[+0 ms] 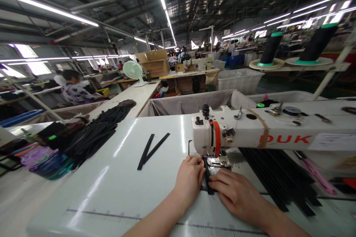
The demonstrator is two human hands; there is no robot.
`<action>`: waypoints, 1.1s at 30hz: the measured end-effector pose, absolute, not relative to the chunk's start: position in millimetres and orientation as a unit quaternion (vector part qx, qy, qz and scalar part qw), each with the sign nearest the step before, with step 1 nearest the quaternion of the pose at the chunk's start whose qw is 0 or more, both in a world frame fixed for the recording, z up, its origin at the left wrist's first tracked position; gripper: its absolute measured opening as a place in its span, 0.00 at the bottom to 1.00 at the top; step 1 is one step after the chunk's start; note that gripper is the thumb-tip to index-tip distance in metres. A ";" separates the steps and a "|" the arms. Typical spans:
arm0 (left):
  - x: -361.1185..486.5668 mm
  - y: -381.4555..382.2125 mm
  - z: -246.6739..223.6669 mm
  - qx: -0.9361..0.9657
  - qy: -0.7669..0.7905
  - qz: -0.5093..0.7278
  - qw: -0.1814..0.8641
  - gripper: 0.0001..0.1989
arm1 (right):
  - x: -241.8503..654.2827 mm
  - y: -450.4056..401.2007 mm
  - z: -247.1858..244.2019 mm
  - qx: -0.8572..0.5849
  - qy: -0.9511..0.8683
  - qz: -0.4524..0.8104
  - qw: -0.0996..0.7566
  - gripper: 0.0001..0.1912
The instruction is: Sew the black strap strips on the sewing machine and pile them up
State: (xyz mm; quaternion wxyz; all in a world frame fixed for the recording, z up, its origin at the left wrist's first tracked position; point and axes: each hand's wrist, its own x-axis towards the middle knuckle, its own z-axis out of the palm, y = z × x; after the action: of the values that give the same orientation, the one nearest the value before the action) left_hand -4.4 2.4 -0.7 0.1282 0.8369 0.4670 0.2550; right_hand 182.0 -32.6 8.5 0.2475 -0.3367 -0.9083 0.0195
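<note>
Well, the left hand (188, 182) and right hand (237, 195) press a black strip (207, 182), mostly hiding it, by the sewing machine (250, 129); gripping or not, I can't tell. The white bench (111, 181) runs left.

Bright, even light pours from long ceiling tubes (47, 8) and far windows (33, 67), laying hard streaks of glare across the glossy white table (111, 185); shadows stay soft, the edges bow outward, and the distant background looks slightly blurred
</note>
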 end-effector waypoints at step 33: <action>1.5 1.1 -0.6 0.848 0.458 0.247 0.098 0.11 | 178.1 -18.2 -7.9 -0.406 -0.887 -0.048 0.215 0.20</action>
State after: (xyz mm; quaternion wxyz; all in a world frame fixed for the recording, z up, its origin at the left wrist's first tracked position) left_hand 1.5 1.1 -0.6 0.0982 0.8482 0.4581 0.2471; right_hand 178.1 -18.2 -7.9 0.2152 -0.4059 -0.8869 -0.0477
